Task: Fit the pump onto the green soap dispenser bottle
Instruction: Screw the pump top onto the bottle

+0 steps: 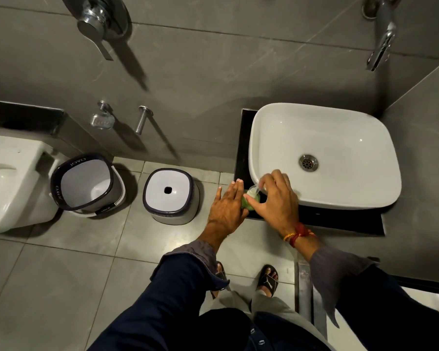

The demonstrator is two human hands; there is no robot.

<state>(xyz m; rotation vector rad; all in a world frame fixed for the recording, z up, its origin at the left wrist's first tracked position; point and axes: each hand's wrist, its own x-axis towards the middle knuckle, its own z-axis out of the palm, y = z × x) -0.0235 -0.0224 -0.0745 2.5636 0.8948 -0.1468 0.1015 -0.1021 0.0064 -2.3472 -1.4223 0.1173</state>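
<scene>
The green soap dispenser bottle [247,202] stands on the black counter [340,219] at the front left corner of the white basin. A white pump [253,191] sits on top of the bottle. My right hand [276,201] reaches over the bottle from the right, fingers curled on the pump. My left hand [226,206] rests against the bottle's left side with its fingers stretched forward. Most of the bottle is hidden between the two hands.
The white basin [271,117] fills the counter to the right, with a wall tap [380,46] above it. On the floor to the left stand a white stool [171,196], a bucket [86,183] and a toilet [8,183]. My sandalled feet are below.
</scene>
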